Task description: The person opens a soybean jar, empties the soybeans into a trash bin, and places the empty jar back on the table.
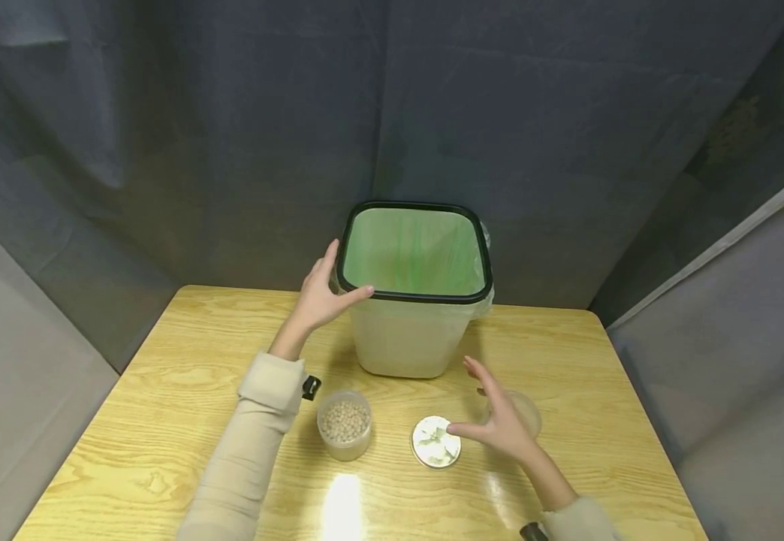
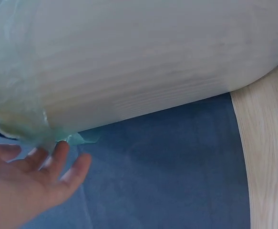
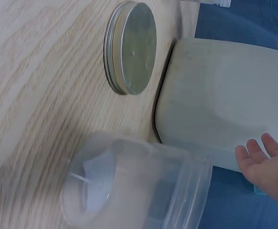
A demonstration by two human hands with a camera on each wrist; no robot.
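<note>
On the left of the wooden table (image 1: 162, 421), the person's left arm in a cream sleeve (image 1: 250, 443) reaches forward, and the left hand (image 1: 321, 297) rests against the rim of the waste bin (image 1: 408, 338), fingers straight and slightly spread, thumb lying along the black rim near its front-left corner. The left wrist view shows those fingers (image 2: 57, 160) beside the green bag liner (image 2: 15, 95) folded over the bin's pale wall, without curling round it.

Just right of the left sleeve, near the front of the table, stands a small clear jar of pale round beans (image 1: 345, 423), open at the top and untouched. The bin stands behind it, at the back middle of the table, white-walled, its opening lined green.

Further right lies a round metal lid (image 1: 436, 442), flat on the table, in front of the bin; in the right wrist view the same lid (image 3: 131, 47) lies just beside the bin's base.

The right hand (image 1: 500, 421) hovers above the table just right of the lid, fingers apart and relaxed, holding nothing. Under and behind it stands an empty clear plastic jar (image 1: 523, 409), seen close in the right wrist view (image 3: 139, 188); whether the palm touches it cannot be told
</note>
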